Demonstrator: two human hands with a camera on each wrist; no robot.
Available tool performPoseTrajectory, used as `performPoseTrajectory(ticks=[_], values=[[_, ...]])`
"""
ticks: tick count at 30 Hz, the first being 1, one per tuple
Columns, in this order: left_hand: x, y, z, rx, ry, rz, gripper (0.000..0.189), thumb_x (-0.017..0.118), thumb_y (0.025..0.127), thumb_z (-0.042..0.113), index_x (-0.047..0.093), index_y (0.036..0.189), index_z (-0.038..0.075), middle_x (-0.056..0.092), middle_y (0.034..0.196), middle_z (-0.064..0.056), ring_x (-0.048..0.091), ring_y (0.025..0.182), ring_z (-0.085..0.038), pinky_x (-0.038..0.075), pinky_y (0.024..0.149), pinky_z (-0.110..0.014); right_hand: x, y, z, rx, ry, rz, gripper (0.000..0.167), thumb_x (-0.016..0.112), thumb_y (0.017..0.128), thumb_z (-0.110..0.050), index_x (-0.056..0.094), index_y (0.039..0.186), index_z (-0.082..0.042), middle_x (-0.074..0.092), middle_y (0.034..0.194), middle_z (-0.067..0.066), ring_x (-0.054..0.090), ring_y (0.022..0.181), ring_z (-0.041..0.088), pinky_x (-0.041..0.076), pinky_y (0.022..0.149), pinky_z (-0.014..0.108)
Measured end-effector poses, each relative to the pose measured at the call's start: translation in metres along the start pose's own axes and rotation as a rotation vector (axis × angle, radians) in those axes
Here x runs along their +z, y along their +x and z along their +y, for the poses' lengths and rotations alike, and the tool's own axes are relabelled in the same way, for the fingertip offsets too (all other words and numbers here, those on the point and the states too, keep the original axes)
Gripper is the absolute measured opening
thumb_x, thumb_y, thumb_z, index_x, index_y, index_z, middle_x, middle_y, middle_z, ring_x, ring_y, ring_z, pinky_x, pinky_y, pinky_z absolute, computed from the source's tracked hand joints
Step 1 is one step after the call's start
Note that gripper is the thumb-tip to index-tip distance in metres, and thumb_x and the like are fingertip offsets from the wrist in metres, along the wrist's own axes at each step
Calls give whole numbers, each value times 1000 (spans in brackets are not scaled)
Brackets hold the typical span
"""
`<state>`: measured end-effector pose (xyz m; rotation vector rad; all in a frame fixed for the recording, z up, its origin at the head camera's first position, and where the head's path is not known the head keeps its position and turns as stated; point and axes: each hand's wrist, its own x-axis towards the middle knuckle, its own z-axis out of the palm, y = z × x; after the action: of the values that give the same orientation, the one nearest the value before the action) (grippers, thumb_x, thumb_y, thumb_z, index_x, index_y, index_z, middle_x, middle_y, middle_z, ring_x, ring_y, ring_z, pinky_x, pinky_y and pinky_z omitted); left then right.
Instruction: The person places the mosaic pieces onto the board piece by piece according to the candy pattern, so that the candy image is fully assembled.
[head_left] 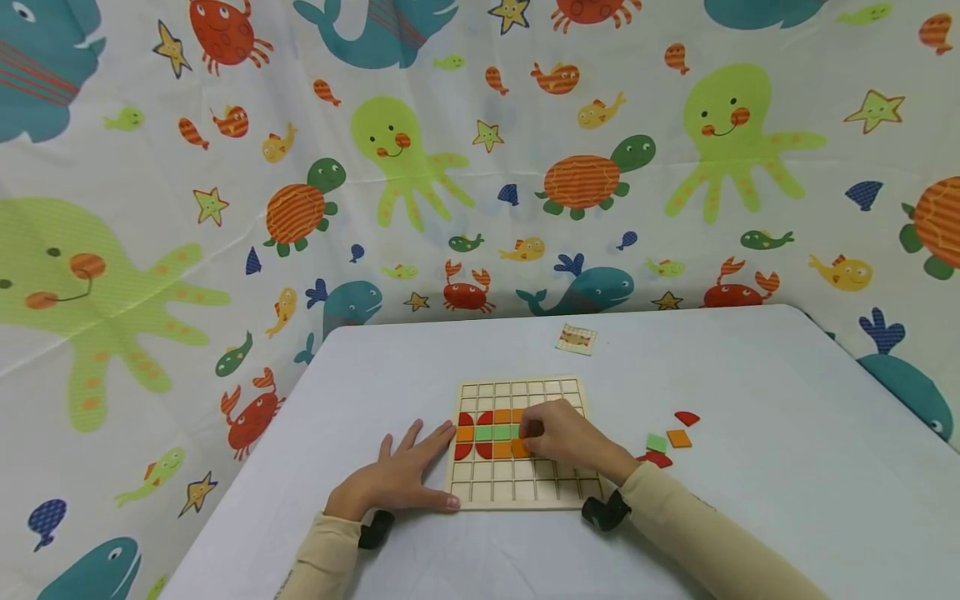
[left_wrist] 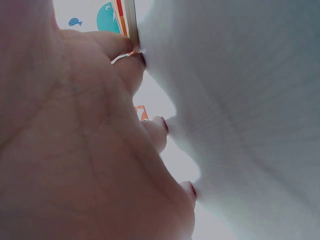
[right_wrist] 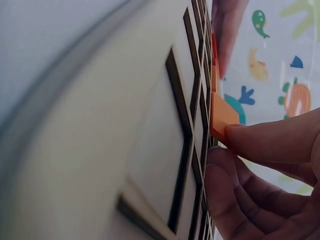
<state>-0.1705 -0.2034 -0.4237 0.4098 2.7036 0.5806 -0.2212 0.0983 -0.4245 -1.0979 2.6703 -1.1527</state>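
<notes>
A wooden grid board lies on the white table. Along its left part run red rounded tiles, orange square tiles and green square tiles. My left hand rests with fingers spread, thumb at the board's near left corner and fingertips by its left edge. Over the board's middle, my right hand pinches an orange square tile between thumb and fingers. That tile sits at the right end of the lower row of tiles, tilted at the grid in the right wrist view.
Right of the board lie a loose green tile, an orange tile and red rounded tiles. A small pattern card lies behind the board. A sea-animal cloth hangs behind the table.
</notes>
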Motion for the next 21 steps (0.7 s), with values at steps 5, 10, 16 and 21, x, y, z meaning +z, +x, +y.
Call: performPoseTrajectory(ticks=[5,10,16,21], values=[[1,1,0,-12,-1,-3,116,89,79,59,30,171,19,24,177,-4,1,163,-43,-8,122,-74,2,1,1,-16,-30,9,13,78,91,3,75,85,-7,63,76,-9,52,70,7,49,63,26],[1,2,-1,-21,1,-3,117,89,78,59,30,171,20,24,177,-3,1,163,-42,-8,122,-74,5,2,0,-5,-58,19,16,78,90,5,74,82,-9,61,74,-9,52,70,9,47,62,26],[1,2,-1,-21,-2,-1,117,89,78,59,30,171,20,24,177,-3,1,163,-42,-7,122,-74,9,2,-6,28,-108,19,17,77,90,4,74,81,-9,60,74,-8,51,73,13,46,64,27],[2,2,-2,-19,1,-4,117,89,78,59,30,171,20,24,177,-3,1,163,-43,-7,122,-74,9,0,-6,21,-116,25,19,78,90,5,74,80,-11,60,73,-9,52,72,13,47,64,28]])
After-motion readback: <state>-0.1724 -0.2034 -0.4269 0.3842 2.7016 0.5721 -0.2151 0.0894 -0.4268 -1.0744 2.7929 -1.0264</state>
